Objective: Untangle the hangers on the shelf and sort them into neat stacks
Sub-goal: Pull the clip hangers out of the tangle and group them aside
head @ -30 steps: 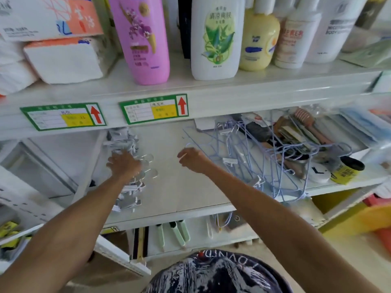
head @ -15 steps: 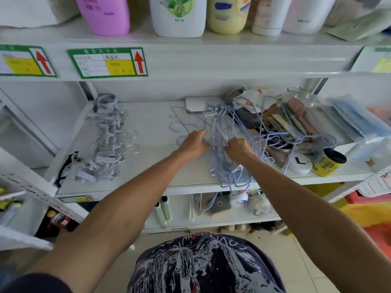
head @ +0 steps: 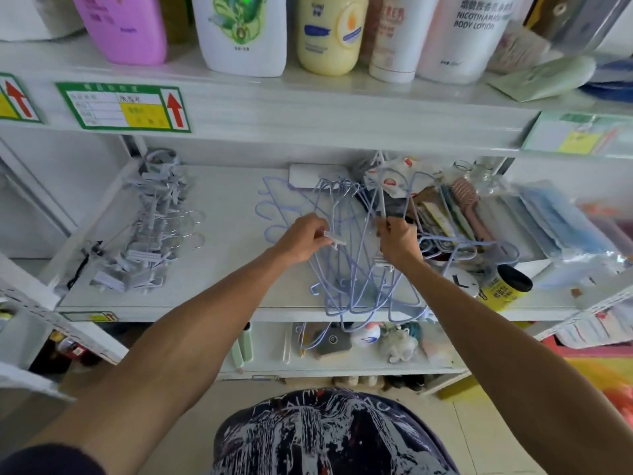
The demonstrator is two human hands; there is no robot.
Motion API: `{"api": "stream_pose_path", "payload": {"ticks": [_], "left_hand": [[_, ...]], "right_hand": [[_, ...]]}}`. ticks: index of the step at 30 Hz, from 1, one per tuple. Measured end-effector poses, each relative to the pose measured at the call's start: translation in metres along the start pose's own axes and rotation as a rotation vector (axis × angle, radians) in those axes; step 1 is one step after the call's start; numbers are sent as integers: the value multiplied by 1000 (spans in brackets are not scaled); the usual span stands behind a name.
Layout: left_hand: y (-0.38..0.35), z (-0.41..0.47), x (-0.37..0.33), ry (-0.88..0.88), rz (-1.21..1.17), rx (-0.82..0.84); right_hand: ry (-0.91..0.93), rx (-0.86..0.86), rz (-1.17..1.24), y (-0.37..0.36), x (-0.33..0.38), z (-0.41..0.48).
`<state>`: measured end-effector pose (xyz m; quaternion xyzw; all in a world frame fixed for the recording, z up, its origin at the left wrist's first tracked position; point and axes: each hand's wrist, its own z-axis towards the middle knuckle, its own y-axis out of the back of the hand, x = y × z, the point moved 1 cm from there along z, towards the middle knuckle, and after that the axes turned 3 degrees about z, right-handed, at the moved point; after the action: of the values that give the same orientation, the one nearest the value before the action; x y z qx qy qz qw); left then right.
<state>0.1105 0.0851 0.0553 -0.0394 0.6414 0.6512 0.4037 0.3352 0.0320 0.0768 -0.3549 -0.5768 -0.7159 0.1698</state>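
- A person stands at a white shop shelf, seen from above, with both bare arms reaching forward.
- A tangle of lilac wire hangers lies on the middle of the shelf. Their lower ends overhang the front edge and their hooks point left and toward the back.
- The left hand has its fingers curled together, pinching a small white clip piece at the tangle's left side, probably to steady it or work it free.
- The right hand is closed round several wire strands that rise upward, apparently lifting one hanger out of the knot.
- Well apart, at the left end of the shelf, a row of grey clip hangers lies in overlapping order. It looks like a stack already sorted.
- To the right, the wires reach in among clutter: a pink hairbrush and a yellow can, which could snag.
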Motion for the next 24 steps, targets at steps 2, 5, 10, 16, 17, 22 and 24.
{"api": "stream_pose_path", "payload": {"ticks": [2,5,10,16,17,22,24], "left_hand": [[3,3,-13,-28,-54,-68],[7,7,-26,-5,-144,-145],[17,9,-30,98,-292,-247],[6,1,-22,188,-105,-125],[1,-1,-20,218,-90,-79],[-20,-5,-30,287,227,-43],[-29,0,-49,166,365,-104]], "right_hand": [[-22,2,43,0,-7,2],[-56,-26,115,4,-8,7],[-135,-46,221,4,-20,20],[-239,-47,279,0,-18,39],[-271,-47,286,0,-17,42],[-349,-45,349,-4,-19,53],[-369,-31,366,-4,-18,55]]}}
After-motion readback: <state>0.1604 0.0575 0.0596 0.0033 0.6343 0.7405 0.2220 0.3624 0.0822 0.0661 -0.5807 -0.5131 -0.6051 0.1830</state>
